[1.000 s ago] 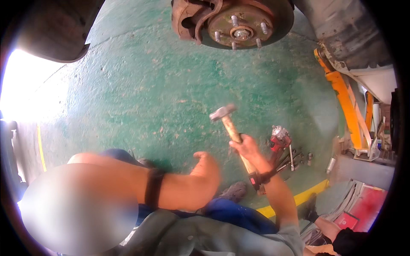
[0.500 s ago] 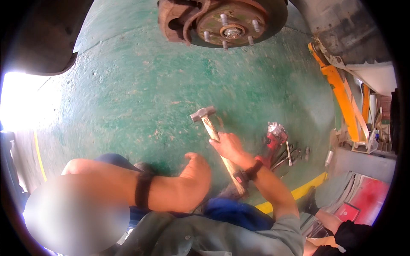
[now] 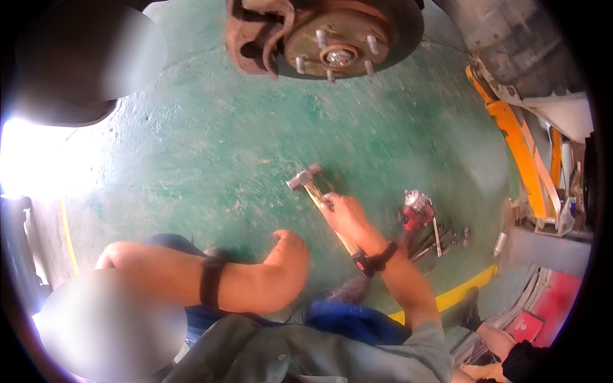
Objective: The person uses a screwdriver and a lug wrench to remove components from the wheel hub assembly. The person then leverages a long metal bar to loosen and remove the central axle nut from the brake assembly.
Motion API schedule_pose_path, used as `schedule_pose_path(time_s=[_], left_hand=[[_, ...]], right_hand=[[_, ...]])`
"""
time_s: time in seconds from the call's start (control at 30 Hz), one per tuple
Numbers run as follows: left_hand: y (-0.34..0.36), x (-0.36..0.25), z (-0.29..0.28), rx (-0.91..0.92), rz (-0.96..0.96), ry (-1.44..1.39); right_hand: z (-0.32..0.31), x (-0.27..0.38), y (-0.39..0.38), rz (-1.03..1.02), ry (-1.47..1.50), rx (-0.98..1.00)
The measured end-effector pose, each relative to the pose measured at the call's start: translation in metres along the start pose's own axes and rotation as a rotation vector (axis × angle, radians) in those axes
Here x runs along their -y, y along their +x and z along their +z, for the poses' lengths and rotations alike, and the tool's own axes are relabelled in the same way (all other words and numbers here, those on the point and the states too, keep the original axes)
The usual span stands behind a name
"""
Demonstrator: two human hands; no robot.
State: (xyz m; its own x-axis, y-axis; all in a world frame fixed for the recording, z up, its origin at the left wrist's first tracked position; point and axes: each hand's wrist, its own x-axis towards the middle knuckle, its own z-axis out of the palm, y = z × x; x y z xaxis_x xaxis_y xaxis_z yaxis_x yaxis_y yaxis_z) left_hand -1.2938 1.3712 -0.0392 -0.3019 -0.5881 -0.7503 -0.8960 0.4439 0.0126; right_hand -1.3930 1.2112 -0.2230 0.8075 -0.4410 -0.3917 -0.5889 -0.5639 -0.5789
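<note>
The right hand (image 3: 345, 216) grips a wooden-handled hammer (image 3: 305, 178) above the rough green floor (image 3: 191, 159). The left hand (image 3: 288, 255) is closed, empty. A rusty brake disc (image 3: 338, 35) hangs ahead; loose tools (image 3: 424, 223) lie right.

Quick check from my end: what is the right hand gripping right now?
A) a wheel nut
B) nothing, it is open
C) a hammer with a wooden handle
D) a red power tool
C: the right hand is closed around the pale wooden handle of a hammer, its metal head pointing toward the brake disc, while the red power tool lies on the green floor beside it.
</note>
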Motion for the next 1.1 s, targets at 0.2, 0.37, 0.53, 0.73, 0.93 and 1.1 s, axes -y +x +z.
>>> schedule_pose_path(time_s=[0.2,0.37,0.53,0.73,0.93,1.1], left_hand=[[0.019,-0.012,-0.013,-0.076,-0.012,0.125],[0.008,0.007,0.022,-0.267,-0.21,-0.14],[0.028,-0.002,0.003,-0.227,-0.109,-0.025],[0.034,0.009,0.003,-0.179,-0.084,-0.053],[0.028,0.02,0.034,-0.347,-0.051,-0.135],[0.04,0.014,0.023,-0.376,-0.011,-0.162]], right_hand=[[-0.025,-0.025,-0.02,-0.026,0.28,-0.258],[-0.061,-0.032,-0.017,0.107,0.115,-0.239],[-0.096,-0.171,-0.105,0.409,-0.157,-0.812],[-0.109,-0.22,-0.149,0.548,-0.223,-0.973],[-0.067,-0.292,-0.218,0.933,-0.125,-0.52],[-0.016,-0.259,-0.193,0.709,-0.145,-0.675]])
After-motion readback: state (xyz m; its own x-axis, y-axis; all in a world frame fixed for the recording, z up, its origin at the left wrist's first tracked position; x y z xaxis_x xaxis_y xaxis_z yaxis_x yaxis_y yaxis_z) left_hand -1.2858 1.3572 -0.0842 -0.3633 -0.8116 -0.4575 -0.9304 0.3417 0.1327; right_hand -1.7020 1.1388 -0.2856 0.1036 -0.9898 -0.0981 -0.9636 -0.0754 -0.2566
